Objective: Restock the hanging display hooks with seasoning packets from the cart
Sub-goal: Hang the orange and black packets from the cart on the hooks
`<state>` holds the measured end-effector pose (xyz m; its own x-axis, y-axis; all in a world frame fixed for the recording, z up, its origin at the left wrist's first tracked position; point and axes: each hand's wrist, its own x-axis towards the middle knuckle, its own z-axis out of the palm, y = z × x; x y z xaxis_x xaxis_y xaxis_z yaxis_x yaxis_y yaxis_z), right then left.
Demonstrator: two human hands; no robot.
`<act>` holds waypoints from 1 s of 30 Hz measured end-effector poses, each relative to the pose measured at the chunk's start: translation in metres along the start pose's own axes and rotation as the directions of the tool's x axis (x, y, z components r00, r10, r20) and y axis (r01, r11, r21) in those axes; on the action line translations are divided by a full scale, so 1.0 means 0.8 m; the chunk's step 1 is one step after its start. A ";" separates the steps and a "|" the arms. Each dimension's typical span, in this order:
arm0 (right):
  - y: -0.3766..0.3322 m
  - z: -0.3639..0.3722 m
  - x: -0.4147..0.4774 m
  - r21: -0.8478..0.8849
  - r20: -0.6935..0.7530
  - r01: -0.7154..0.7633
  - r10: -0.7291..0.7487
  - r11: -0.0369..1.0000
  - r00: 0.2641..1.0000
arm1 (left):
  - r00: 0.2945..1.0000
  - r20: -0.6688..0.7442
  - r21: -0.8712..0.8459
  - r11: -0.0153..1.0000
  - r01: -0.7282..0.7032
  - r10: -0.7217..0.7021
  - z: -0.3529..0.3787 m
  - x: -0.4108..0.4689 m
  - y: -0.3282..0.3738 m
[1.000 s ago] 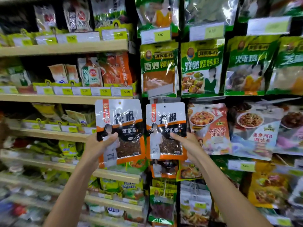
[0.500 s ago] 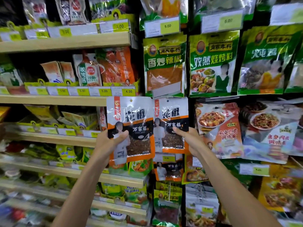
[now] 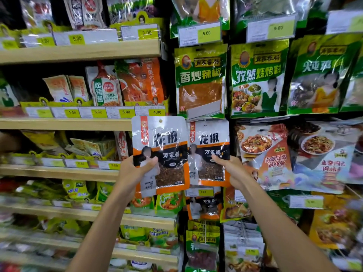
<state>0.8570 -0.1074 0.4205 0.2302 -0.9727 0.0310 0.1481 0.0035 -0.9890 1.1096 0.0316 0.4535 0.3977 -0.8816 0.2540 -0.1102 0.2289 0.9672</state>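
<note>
The left hand (image 3: pixel 135 171) fingers pinch one pepper packet (image 3: pixel 160 154) up high, its hole ready for the hook. The right hand (image 3: pixel 231 169) fingers grip the hanging packet (image 3: pixel 209 152) beside it, holding it steady.

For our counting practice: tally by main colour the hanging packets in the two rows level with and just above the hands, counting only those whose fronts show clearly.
Green packets, upper row: 3, namely chili powder packet, barbecue packet, chicken packet.
White, black and orange peppercorn packets: 2, one in the left hand, one at the right hand.
Pale sauce packets with dish photos: 2, and.
Total: 7
</note>
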 end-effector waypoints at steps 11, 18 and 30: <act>-0.006 0.012 0.028 -0.148 -0.161 -0.035 0.011 0.988 0.987 | 1.000 0.011 -0.018 1.000 -0.020 0.020 0.011 0.008 0.000; 0.032 0.017 -0.064 -0.373 -0.328 0.284 -0.412 0.883 0.850 | 0.995 0.101 -0.053 0.999 0.002 0.004 0.030 -0.002 -0.012; 0.006 0.004 -0.077 -0.092 -0.132 0.205 -0.216 0.974 0.967 | 0.957 0.021 0.225 0.931 -0.288 0.291 0.102 0.008 0.008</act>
<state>0.8465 -0.0465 0.4141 0.0639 -0.9723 0.2250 0.1030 -0.2178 -0.9705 1.0369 -0.0064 0.4607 0.3296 -0.7853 0.5241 -0.4221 0.3740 0.8258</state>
